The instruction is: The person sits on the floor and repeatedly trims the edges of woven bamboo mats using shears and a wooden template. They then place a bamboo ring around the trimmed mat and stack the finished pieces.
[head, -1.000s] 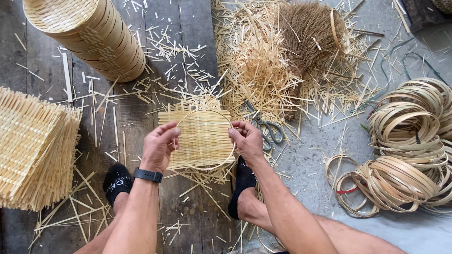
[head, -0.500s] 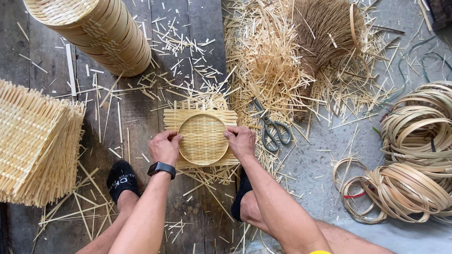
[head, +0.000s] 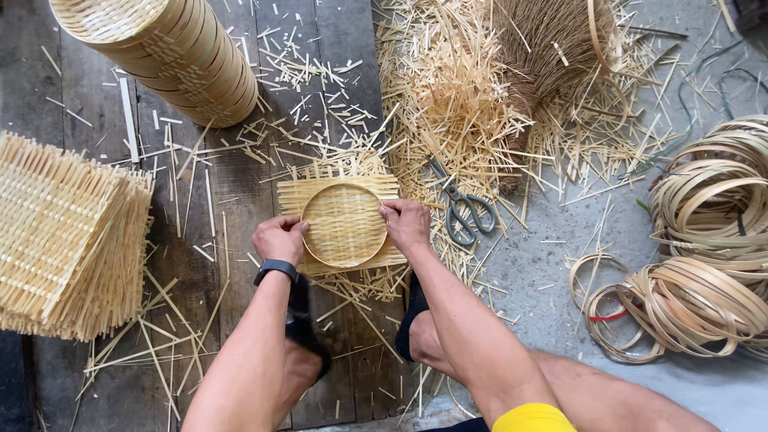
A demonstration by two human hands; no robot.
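While the round bamboo hoop (head: 345, 225) sits pressed onto the square woven bamboo mat (head: 339, 224), it lies flat on the dark wooden floorboards (head: 240, 208), just in front of the person's feet, approx. centred on the mat; the mat's strip ends stick out past the ring on all sides; the mat's slightly longer side runs left-right, weave facing up at the camera, and the hoop itself, being round, has no clear long axis. Left hand (head: 280, 238) grips the ring's left rim, fingers curled shut on it; right hand (head: 406, 226) does the same on the right rim. To do this well, I judge: push evenly w/ both hands, opposite each other, so the ring stays level & centred. Grey metal scissors (head: 462, 208) lie just right of the right hand; stack of flat woven mats (head: 68, 236) far left; column of finished round trays (head: 168, 52) top left; coiled bamboo hoops (head: 704, 272) well apart, right.
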